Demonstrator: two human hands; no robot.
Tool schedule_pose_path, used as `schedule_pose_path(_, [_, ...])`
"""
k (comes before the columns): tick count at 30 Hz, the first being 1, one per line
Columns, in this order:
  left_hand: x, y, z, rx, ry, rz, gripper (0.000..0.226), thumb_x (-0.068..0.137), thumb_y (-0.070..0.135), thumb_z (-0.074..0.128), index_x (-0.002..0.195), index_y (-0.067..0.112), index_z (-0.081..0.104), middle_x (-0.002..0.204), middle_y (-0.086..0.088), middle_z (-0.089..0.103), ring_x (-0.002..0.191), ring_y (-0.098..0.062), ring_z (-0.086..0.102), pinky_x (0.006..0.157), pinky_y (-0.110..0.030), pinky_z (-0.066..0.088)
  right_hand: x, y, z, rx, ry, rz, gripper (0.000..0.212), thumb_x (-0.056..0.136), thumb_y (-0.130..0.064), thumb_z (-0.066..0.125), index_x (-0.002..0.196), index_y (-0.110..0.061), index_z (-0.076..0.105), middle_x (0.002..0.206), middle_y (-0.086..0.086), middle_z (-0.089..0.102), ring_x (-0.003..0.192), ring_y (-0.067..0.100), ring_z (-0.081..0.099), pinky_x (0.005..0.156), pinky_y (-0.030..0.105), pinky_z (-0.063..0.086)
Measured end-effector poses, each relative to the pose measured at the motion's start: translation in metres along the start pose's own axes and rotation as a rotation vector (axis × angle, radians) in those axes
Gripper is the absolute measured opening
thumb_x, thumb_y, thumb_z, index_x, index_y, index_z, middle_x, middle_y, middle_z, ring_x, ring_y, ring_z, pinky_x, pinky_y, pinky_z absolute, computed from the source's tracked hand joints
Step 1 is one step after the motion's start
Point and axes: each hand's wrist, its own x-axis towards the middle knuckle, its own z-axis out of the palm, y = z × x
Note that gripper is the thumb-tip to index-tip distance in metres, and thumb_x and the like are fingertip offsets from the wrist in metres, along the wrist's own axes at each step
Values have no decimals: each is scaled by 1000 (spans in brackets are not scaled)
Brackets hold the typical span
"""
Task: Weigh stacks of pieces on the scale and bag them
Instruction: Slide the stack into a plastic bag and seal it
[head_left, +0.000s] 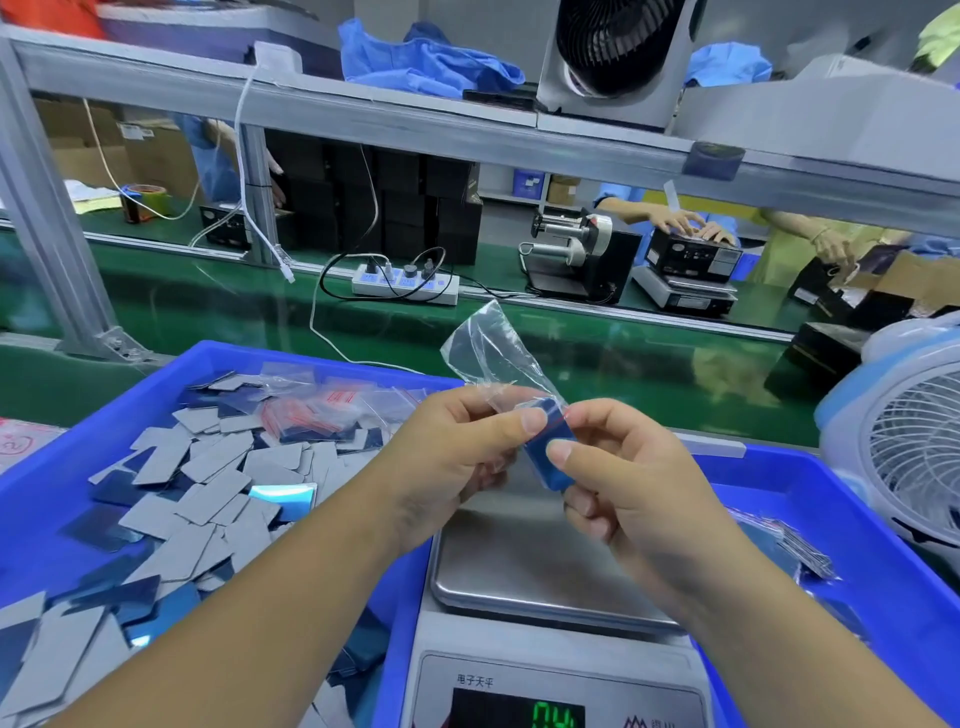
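Note:
Above the steel pan of the scale (524, 566), both my hands meet on one small job. My right hand (623, 478) pinches a blue stack of pieces (545, 460), its top end inside the mouth of a clear zip bag (491, 351). My left hand (457, 452) pinches the bag's red-lined mouth, thumb on top. The bag's empty end sticks up and away from me. Nothing lies on the pan, and the scale's display (553, 716) shows green digits, cut off at the frame's bottom.
The blue tray on the left (67, 467) holds several loose grey and blue pieces (208, 488) and empty zip bags (317, 410). Another blue tray (883, 561) at right holds filled bags (795, 540). A fan (904, 447) stands far right; a green conveyor (623, 358) runs behind.

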Motion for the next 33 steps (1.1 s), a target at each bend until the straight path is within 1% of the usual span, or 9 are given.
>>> schedule_pose_path(4, [-1,3,-1,-4,-39,-11,25,69,32,78,91,19,77,72,1,57,55,-9,37,57,-26,29,0,-3,0,35,-26,22,21,68,-8,71,87,-11,62,71,7,58,42,13,37,40,19,27])
schedule_pose_path(8, [-3,3,0,55,-94,-95,2,78,26,76,79,24,76,61,9,46,57,-10,32,57,-26,25,0,-5,-1,37,49,-22,42,60,1,81,93,-11,59,66,2,61,42,12,38,38,18,28])
schedule_pose_path(10, [-2,2,0,18,-51,-100,6,81,23,72,75,24,75,62,8,46,57,-9,33,56,-24,26,0,-4,1,47,45,-13,45,58,0,83,95,-11,59,70,3,62,44,13,41,39,20,32])
schedule_pose_path(14, [2,2,1,-217,101,-32,3,77,21,72,74,22,73,69,4,53,56,-8,38,55,-25,20,1,-4,0,98,55,7,34,65,0,79,91,-11,60,72,3,61,49,14,48,42,23,41])
schedule_pose_path(17, [3,-1,0,-202,104,6,4,77,22,72,79,22,76,72,3,54,58,-7,39,54,-24,23,1,-4,1,67,56,4,11,75,-5,72,78,-10,63,70,10,60,48,15,50,42,22,42])
schedule_pose_path(23, [-2,-9,8,63,-15,-36,24,67,40,80,77,18,77,60,4,48,56,-11,34,57,-29,24,-2,1,8,125,70,-43,28,90,6,58,72,-11,71,62,9,58,48,15,51,41,21,41])
schedule_pose_path(28, [-1,-9,5,162,13,87,8,81,26,77,88,29,78,65,14,61,59,-1,48,56,-15,36,-3,-2,7,150,-30,-8,6,80,-13,69,77,-16,74,63,5,56,52,14,48,43,22,39])
schedule_pose_path(30, [-3,-10,8,168,-49,130,16,84,13,75,91,26,78,76,13,71,67,3,61,61,-8,44,-1,2,6,42,62,-35,15,82,-16,75,68,-21,71,58,2,52,51,13,42,45,22,36])
schedule_pose_path(33, [-4,-5,7,63,-68,35,37,71,21,82,107,27,77,98,7,75,87,-2,68,71,-11,49,1,3,1,-127,195,-140,25,90,-14,67,66,-21,69,56,-2,52,52,12,40,51,23,36])
